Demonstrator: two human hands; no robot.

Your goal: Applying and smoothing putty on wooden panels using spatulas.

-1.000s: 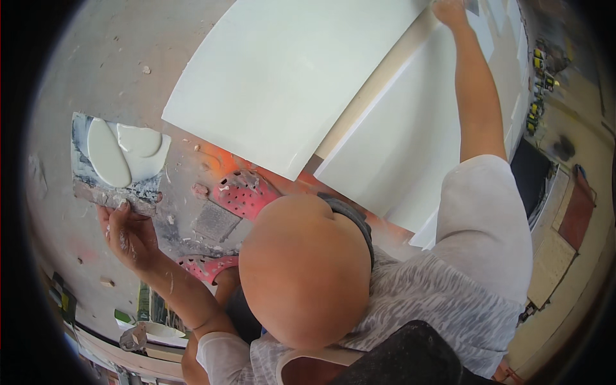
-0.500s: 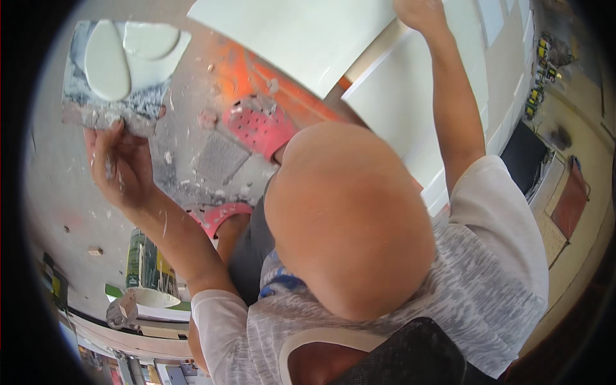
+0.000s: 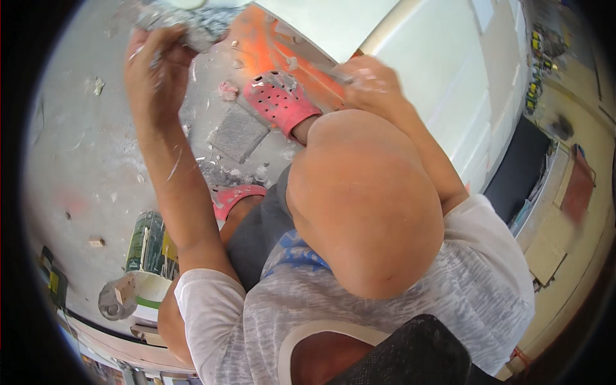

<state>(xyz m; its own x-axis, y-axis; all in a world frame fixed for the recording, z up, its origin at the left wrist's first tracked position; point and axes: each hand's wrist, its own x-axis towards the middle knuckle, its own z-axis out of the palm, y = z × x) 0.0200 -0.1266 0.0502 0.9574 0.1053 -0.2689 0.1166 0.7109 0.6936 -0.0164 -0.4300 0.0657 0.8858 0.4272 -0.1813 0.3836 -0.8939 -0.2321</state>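
Note:
At the upper left, my left hand (image 3: 160,64) is closed around the crusted near edge of a putty board (image 3: 208,24). White paste lies on the board, which the top of the picture partly cuts off. My right hand (image 3: 371,82) is closed near the edge of a white panel (image 3: 423,64). From its fingers a thin, greyish putty knife (image 3: 333,72) points left; motion blurs it. Another white panel (image 3: 314,19) lies beyond, between the two hands.
Below the panels is an orange-stained surface (image 3: 256,45). My pink clogs (image 3: 279,99) rest on the spattered floor beside a grey square block (image 3: 239,133). A green paint bucket (image 3: 149,247) lies at lower left. A dark flat panel (image 3: 516,154) stands at right.
My right hand has come down and left from the far panel, toward my knee. My left hand and the putty board have moved up and to the right.

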